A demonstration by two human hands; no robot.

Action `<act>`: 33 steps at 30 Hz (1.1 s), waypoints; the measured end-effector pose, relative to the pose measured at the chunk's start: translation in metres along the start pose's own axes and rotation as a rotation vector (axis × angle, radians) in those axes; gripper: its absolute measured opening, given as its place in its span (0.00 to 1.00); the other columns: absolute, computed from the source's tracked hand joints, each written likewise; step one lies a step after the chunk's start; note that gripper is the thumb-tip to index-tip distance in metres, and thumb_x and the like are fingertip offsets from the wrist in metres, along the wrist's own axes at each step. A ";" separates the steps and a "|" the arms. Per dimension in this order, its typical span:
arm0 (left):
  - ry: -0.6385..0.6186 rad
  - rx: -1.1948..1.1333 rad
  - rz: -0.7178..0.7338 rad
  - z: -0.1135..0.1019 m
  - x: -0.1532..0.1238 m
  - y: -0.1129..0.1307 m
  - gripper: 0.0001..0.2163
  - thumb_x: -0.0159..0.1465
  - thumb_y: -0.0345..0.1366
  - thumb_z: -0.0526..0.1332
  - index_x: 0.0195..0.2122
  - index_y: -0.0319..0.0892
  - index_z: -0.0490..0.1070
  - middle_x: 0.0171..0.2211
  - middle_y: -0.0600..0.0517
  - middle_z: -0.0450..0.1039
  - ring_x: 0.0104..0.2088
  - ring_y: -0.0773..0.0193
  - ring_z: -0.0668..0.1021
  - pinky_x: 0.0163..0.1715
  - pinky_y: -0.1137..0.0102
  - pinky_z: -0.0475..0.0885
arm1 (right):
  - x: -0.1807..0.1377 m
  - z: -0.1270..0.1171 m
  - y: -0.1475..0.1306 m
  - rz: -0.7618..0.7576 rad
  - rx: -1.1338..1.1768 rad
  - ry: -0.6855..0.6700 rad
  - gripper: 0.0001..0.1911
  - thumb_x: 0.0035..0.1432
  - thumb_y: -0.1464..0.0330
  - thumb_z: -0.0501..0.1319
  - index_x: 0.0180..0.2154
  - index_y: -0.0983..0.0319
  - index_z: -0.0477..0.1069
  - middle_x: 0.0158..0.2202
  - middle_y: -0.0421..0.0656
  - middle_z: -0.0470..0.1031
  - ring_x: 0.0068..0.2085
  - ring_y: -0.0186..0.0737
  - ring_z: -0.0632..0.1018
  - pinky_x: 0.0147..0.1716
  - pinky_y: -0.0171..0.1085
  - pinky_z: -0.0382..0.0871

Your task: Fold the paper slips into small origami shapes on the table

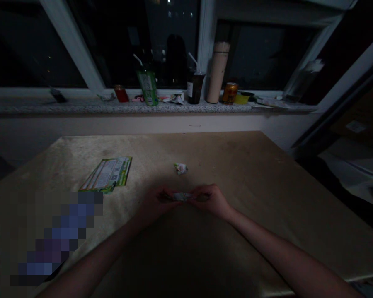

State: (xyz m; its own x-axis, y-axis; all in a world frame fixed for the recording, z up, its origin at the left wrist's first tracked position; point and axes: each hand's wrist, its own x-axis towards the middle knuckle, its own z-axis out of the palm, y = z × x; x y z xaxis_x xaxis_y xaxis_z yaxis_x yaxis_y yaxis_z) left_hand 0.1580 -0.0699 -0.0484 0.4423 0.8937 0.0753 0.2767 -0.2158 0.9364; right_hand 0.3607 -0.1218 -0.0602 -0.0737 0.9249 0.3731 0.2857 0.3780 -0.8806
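Paper, pale and small: a strip (pixel 182 196) stretches between my two hands, low over the tan table (pixel 251 174) and near its middle. My left hand (pixel 157 203) pinches one end and my right hand (pixel 213 200) the other, fingers closed tight on it and knuckles turned up. Held at both ends like this, the strip lies taut and level, I judge. The light is dim, so I cannot tell whether it touches the tabletop or hangs just above it.

Just beyond my hands a little crumpled wad of paper (pixel 180 168) lies by itself, apart from the strip and within easy reach. A green leaflet (pixel 107 174) lies flat to my left, well away from my fingers. Along the stone windowsill (pixel 49 106) stand a red can (pixel 121 93), a green bottle (pixel 147 87) with a straw, a dark cup (pixel 194 87), a tall flask (pixel 217 72) and an orange can (pixel 229 93), all set back against the dark glass and off the table.
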 end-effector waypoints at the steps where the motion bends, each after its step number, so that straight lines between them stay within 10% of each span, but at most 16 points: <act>1: 0.011 -0.003 -0.003 0.000 0.000 0.001 0.12 0.46 0.40 0.70 0.22 0.43 0.67 0.26 0.53 0.75 0.29 0.60 0.78 0.31 0.68 0.72 | 0.000 0.000 -0.002 -0.011 -0.011 0.008 0.10 0.48 0.63 0.66 0.23 0.63 0.74 0.26 0.45 0.79 0.26 0.37 0.77 0.23 0.31 0.70; 22: 0.117 0.070 -0.065 0.007 0.000 0.007 0.13 0.49 0.41 0.69 0.33 0.43 0.72 0.30 0.54 0.77 0.31 0.60 0.79 0.31 0.69 0.74 | 0.004 0.008 -0.004 0.301 0.244 0.116 0.23 0.38 0.54 0.71 0.25 0.60 0.62 0.23 0.40 0.76 0.27 0.38 0.78 0.22 0.31 0.69; 26: 0.078 0.053 -0.092 0.006 0.000 0.006 0.16 0.49 0.43 0.69 0.37 0.43 0.73 0.31 0.53 0.78 0.31 0.59 0.79 0.32 0.68 0.74 | 0.006 0.006 -0.003 0.351 0.256 -0.048 0.24 0.40 0.55 0.71 0.36 0.62 0.70 0.26 0.40 0.76 0.27 0.36 0.77 0.22 0.30 0.66; 33: -0.046 0.090 -0.120 0.003 0.003 0.007 0.20 0.51 0.43 0.69 0.45 0.43 0.74 0.32 0.53 0.79 0.32 0.59 0.80 0.32 0.70 0.72 | 0.005 0.003 -0.003 0.302 0.110 -0.176 0.18 0.50 0.56 0.65 0.24 0.66 0.74 0.22 0.42 0.75 0.24 0.33 0.73 0.21 0.30 0.63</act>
State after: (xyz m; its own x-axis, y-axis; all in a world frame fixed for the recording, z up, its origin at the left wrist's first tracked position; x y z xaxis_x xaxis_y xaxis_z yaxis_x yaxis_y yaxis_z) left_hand 0.1636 -0.0693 -0.0429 0.4398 0.8965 -0.0529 0.4045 -0.1452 0.9029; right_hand 0.3565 -0.1184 -0.0566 -0.1682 0.9848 0.0442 0.2163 0.0806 -0.9730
